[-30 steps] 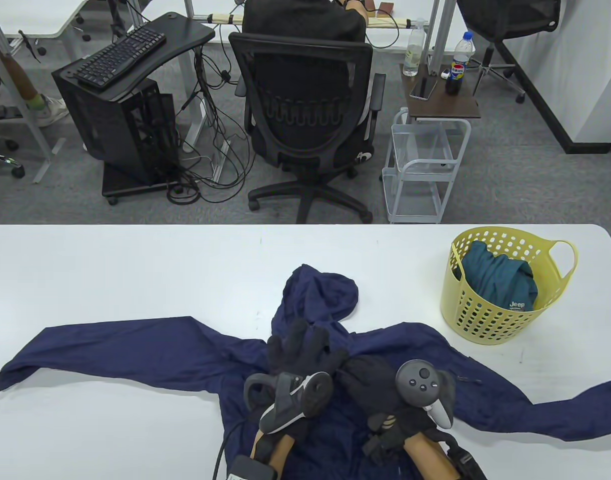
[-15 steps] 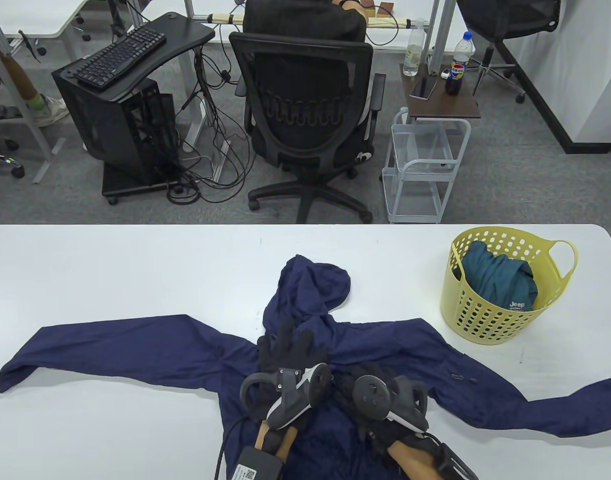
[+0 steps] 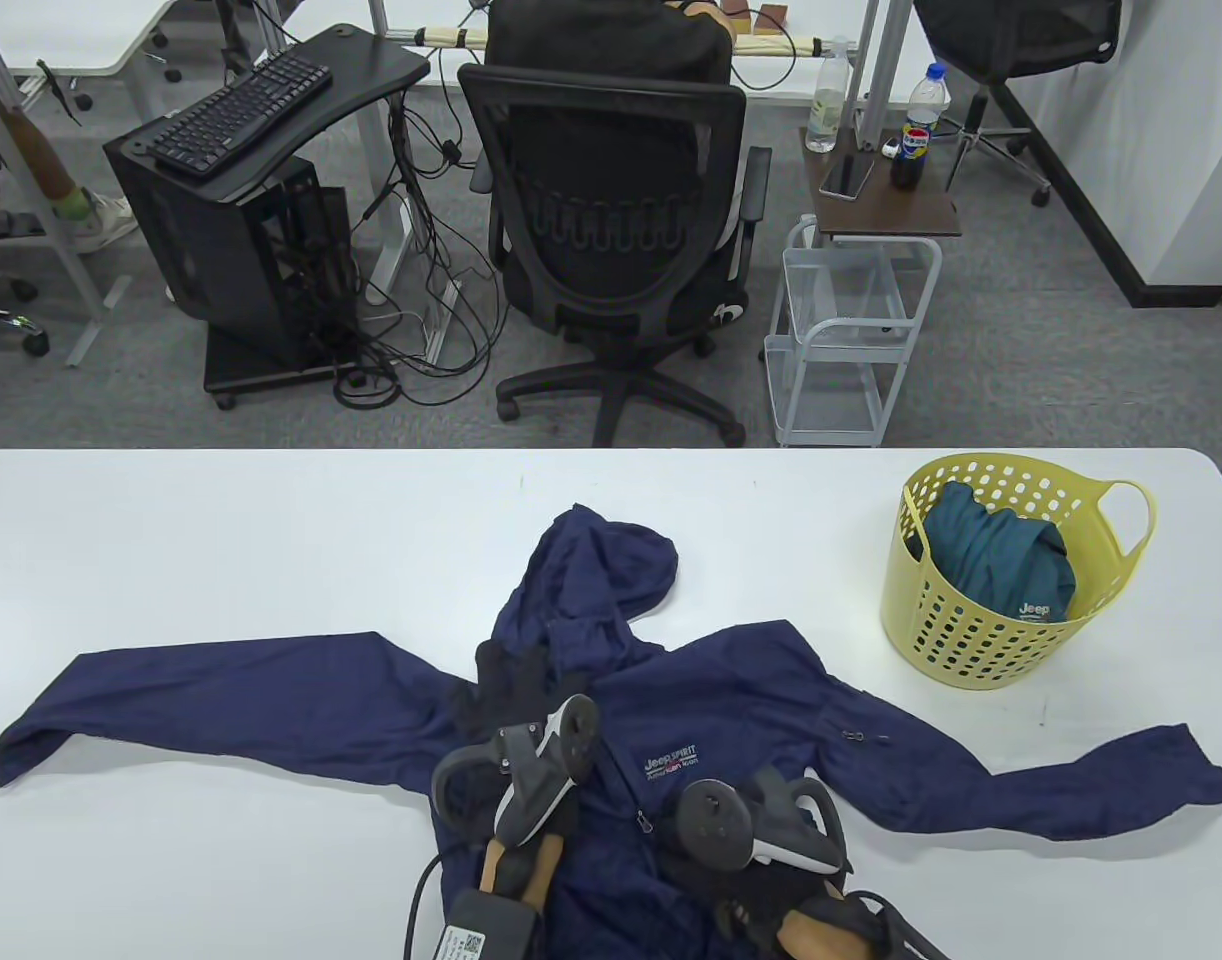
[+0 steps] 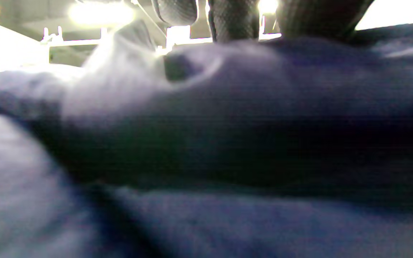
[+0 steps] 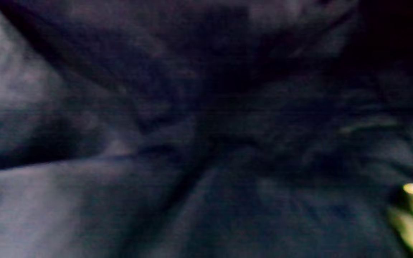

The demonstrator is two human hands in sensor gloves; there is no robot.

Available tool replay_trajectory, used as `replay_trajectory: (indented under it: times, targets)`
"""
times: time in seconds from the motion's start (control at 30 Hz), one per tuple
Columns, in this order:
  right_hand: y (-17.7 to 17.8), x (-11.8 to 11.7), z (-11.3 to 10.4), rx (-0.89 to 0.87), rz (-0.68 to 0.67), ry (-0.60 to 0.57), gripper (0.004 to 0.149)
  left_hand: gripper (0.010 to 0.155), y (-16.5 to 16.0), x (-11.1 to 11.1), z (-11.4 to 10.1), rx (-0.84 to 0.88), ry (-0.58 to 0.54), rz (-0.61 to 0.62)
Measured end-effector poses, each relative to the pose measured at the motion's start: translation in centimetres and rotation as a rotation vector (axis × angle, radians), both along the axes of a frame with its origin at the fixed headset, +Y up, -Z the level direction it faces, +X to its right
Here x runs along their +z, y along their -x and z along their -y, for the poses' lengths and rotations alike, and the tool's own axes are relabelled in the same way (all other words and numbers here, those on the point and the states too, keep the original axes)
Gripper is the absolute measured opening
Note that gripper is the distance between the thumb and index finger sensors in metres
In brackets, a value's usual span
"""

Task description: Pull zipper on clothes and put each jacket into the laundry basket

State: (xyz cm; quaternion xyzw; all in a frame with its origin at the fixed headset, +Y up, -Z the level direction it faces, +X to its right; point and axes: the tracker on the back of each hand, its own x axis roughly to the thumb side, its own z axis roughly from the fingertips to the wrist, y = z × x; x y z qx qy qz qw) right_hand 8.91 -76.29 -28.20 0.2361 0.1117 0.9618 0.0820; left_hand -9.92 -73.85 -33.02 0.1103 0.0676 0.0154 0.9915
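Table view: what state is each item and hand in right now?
Navy blue hooded jacket: spread flat on the table, sleeves outstretched, zip state unclear.
Yellow perforated laundry basket: upright, holding one garment.
Teal jacket: bunched inside the basket.
Left hand: on the jacket near the collar.
Right hand: on the jacket's lower front, fingers hidden.

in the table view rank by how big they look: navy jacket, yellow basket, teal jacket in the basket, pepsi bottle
1. navy jacket, spread across the table
2. yellow basket
3. teal jacket, only partly visible inside the basket
4. pepsi bottle, though it stands much farther from the camera
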Motion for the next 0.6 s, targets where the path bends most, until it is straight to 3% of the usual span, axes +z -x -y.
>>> replay_trajectory:
  times: [0.2, 0.27, 0.37, 0.43, 0.5, 0.6]
  targets:
    - [-1.1, -1.9, 0.8, -0.017, 0.138, -0.029, 0.045, 0.046, -3.0, 2.4, -2.5, 0.029, -0.059, 0.15]
    - [-2.0, -2.6, 1.0, -0.071, 0.177, 0.011, 0.046, 0.046, -4.6, 3.0, -2.8, -0.007, -0.01, 0.234]
    - [-2.7, -2.5, 1.2, -0.125, 0.162, 0.038, 0.046, 0.051, -6.7, 2.7, -0.4, -0.052, 0.268, 0.369]
    - [-2.7, -2.1, 1.2, -0.108, 0.13, 0.027, 0.047, 0.05, -7.3, 2.2, 1.3, -0.119, 0.361, 0.358]
    - [-2.7, -1.8, 1.0, -0.096, 0.105, 0.013, 0.047, 0.046, -7.4, 1.8, 2.1, -0.206, 0.369, 0.324]
    - [-2.4, -1.6, 0.9, -0.094, 0.094, -0.005, 0.048, 0.044, -7.0, 1.2, 2.6, -0.144, 0.364, 0.306]
